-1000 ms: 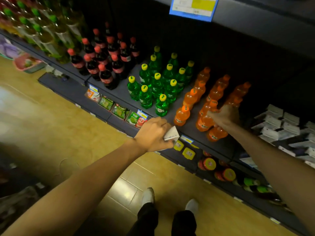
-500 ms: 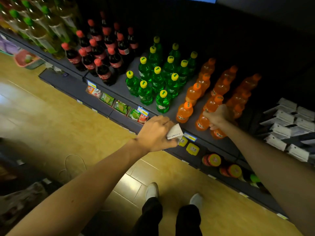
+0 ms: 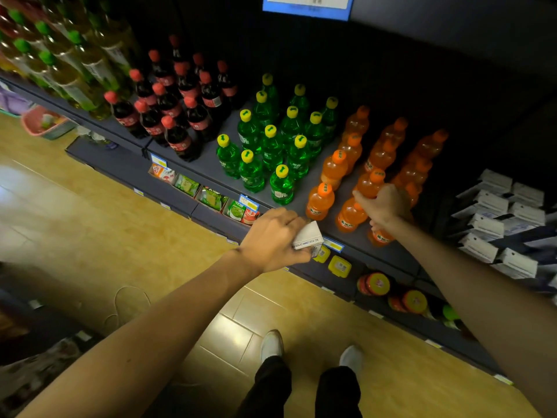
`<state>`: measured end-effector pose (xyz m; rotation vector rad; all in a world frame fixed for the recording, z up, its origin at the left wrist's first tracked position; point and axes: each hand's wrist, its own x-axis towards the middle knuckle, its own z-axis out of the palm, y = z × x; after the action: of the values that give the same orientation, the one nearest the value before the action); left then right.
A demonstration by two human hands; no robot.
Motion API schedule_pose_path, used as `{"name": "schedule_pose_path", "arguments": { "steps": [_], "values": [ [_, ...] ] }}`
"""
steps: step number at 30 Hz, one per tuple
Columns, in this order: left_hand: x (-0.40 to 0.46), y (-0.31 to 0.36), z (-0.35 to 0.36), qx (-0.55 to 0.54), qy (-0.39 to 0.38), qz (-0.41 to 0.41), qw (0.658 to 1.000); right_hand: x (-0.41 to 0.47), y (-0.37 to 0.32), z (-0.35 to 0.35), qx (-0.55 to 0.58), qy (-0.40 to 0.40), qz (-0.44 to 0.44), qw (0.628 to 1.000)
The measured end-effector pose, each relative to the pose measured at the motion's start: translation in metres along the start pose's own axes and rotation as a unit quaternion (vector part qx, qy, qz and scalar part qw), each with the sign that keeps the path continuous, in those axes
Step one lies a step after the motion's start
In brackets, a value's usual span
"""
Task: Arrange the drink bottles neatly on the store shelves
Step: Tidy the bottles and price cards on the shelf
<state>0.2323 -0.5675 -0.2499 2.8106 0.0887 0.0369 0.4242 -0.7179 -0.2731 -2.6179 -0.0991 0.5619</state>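
The shelf point(image 3: 211, 164) is a dark grey board carrying four groups of bottles. At the far left, pale yellow bottles with green caps point(image 3: 69, 73) are ranked; their count cannot be told, since the group runs out of view. Next to them, dark cola bottles with red caps point(image 3: 168, 116) are grouped; about thirteen caps are visible, the rear ones being lost in shadow. Twelve green bottles with yellow caps point(image 3: 271, 146) are counted in the centre. To their right, orange bottles point(image 3: 370, 164) are set in three rows running back into the dark; roughly a dozen can be made out, the rear ones too dim to count.

The right hand point(image 3: 382, 205) is laid over the front of the orange group, fingers curled round the top of one front bottle point(image 3: 351, 215), whose cap is hidden by the hand. A further orange bottle point(image 3: 378, 236) is partly hidden beneath the wrist.

The left hand point(image 3: 271, 239) is held at the shelf edge, its fingers closed on a small white box point(image 3: 309, 236) bearing a printed code. The price tag point(image 3: 333, 245) on the shelf edge is partly covered by this box.

On the lower shelf, snack packets point(image 3: 211, 197), two yellow tubs point(image 3: 339, 267) and round orange-lidded containers point(image 3: 375, 283) are stored. White cartons point(image 3: 494, 224) are stacked at the right. A pink basket point(image 3: 45, 123) is seen at the left, and two white shoes point(image 3: 272, 345) on the tiled floor point(image 3: 90, 224).
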Motion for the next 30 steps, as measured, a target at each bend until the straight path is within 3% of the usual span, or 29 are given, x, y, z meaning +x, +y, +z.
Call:
{"name": "schedule_pose_path", "arguments": {
  "steps": [7,12,18,21,30],
  "values": [
    [0.012,0.027,-0.007,0.006,0.025,0.054,0.998,-0.018,0.033,-0.038,0.002,0.082,-0.123,0.989],
    [0.027,0.061,-0.003,0.009,0.054,0.113,0.992,-0.052,0.073,-0.061,0.051,0.004,-0.207,0.977],
    [0.048,0.122,0.010,0.011,0.042,0.181,0.982,-0.091,0.124,-0.092,-0.002,-0.065,-0.317,0.946],
    [0.062,0.155,0.019,0.020,0.020,0.211,0.977,-0.102,0.150,-0.110,0.012,-0.087,-0.318,0.944],
    [0.101,0.250,0.047,0.012,0.011,0.282,0.959,-0.112,0.229,-0.171,0.003,-0.048,-0.273,0.961]
  ]
}}
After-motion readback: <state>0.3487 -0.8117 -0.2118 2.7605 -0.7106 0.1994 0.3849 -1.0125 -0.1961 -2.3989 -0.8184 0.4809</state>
